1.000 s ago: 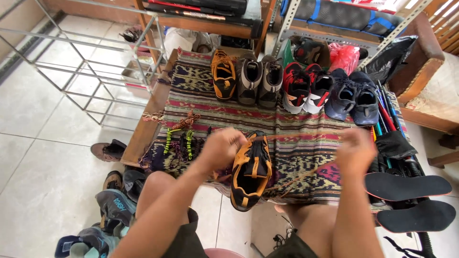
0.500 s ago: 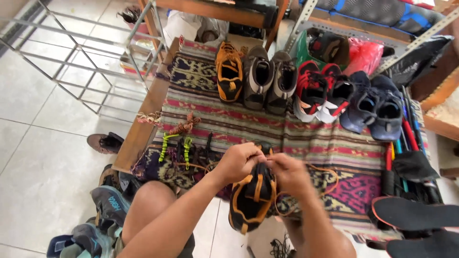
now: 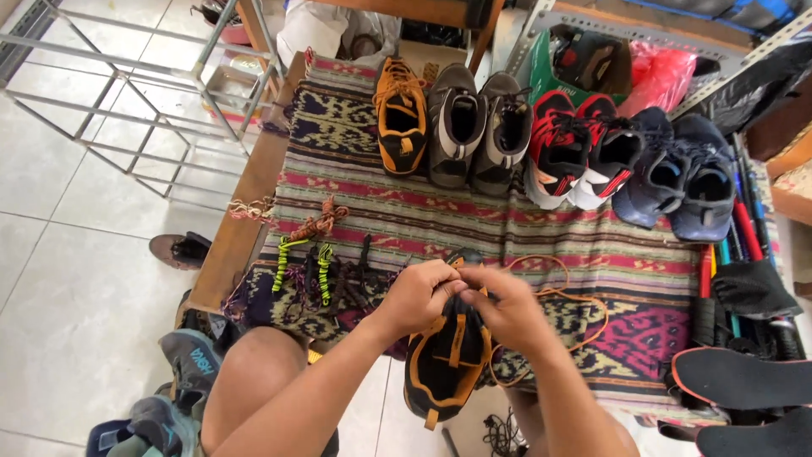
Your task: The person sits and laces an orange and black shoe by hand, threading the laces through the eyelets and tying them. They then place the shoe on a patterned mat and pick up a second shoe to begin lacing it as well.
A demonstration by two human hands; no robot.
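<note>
While both hands meet over the near edge of the surface (image 3: 254, 203), the left hand (image 3: 416, 296) and right hand (image 3: 506, 309) pinch an orange lace (image 3: 584, 298) between them, fingers (image 3: 447, 279) narrow and closed on it right above the shoe's throat. Fingertips of both hands touch or nearly touch; exact grip point on the lace is hidden by the knuckles.

Black-and-orange shoe (image 3: 447, 368) lies directly under the hands, toe toward the person, opening facing up, heel end hanging off the near edge of the woven cloth (image 3: 440, 211). Loose length of the lace loops out to the right of the right hand across the cloth, then curls back toward the shoe.

Left of the left hand: small pile of spare laces (image 3: 317, 262), green, brown and dark, lying on the cloth, near but not touching the hand.

Far side of the cloth, well apart from the hands, one row: single orange shoe (image 3: 399, 114), grey pair (image 3: 478, 127), red-and-black pair (image 3: 575, 148), navy pair (image 3: 677, 173).

Right edge: black insoles (image 3: 740, 377) and more dark items stacked off the cloth. Tiled floor (image 3: 76, 279) on the left with a metal rack frame (image 3: 144, 101) and a few more shoes by the person's knee (image 3: 254, 372).
</note>
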